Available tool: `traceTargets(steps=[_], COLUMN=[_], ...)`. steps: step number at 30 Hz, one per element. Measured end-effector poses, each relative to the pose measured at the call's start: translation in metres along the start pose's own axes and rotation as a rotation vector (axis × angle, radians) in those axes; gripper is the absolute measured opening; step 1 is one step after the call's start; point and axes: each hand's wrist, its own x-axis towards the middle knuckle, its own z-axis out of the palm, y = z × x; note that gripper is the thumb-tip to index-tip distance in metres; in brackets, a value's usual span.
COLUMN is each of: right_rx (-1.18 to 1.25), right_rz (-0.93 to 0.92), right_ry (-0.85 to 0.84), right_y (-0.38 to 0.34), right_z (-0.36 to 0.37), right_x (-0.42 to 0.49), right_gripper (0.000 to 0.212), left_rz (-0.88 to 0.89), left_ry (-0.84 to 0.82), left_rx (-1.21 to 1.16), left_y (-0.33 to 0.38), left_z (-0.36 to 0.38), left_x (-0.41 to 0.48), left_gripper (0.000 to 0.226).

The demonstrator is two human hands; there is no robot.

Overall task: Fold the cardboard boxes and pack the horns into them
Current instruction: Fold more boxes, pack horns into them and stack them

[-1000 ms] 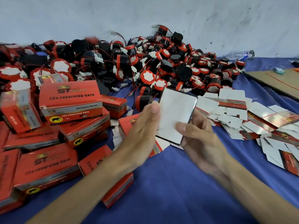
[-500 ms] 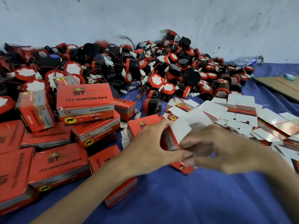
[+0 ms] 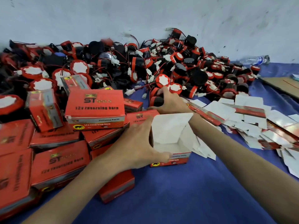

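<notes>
An opened red cardboard box (image 3: 171,149) with a white inside stands upright on the blue cloth, its top flap raised. My left hand (image 3: 140,143) grips its left wall, thumb along the front rim. My right hand (image 3: 169,102) reaches past the box and grips a black and red horn (image 3: 156,101) at the near edge of the big horn pile (image 3: 161,65). The box is empty inside.
Several closed red boxes (image 3: 95,107) are stacked on the left. Flat unfolded box blanks (image 3: 249,118) lie spread on the right. A brown cardboard sheet (image 3: 284,84) and a plastic bottle (image 3: 255,59) lie at the far right, by the white wall.
The flat blank held up in both hands has been opened into a box and set on the cloth. My right hand let go of it and reached forward onto a horn.
</notes>
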Motion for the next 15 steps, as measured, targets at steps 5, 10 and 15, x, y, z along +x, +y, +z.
traceTargets(steps=[5, 10, 15], right_rx=[0.568, 1.176, 1.750], right_rz=[-0.009, -0.068, 0.028], right_ry=[0.102, 0.208, 0.320], right_y=[0.017, 0.029, 0.019], right_z=[-0.021, -0.043, -0.045], right_x=[-0.005, -0.023, -0.022], right_gripper=[0.065, 0.059, 0.031], left_rz=[-0.014, -0.033, -0.036], left_ry=[-0.011, 0.014, 0.022], left_rx=[-0.003, -0.027, -0.090], left_y=[-0.002, 0.000, 0.006], left_z=[0.002, 0.003, 0.000], left_x=[0.003, 0.002, 0.000], left_gripper=[0.083, 0.088, 0.110])
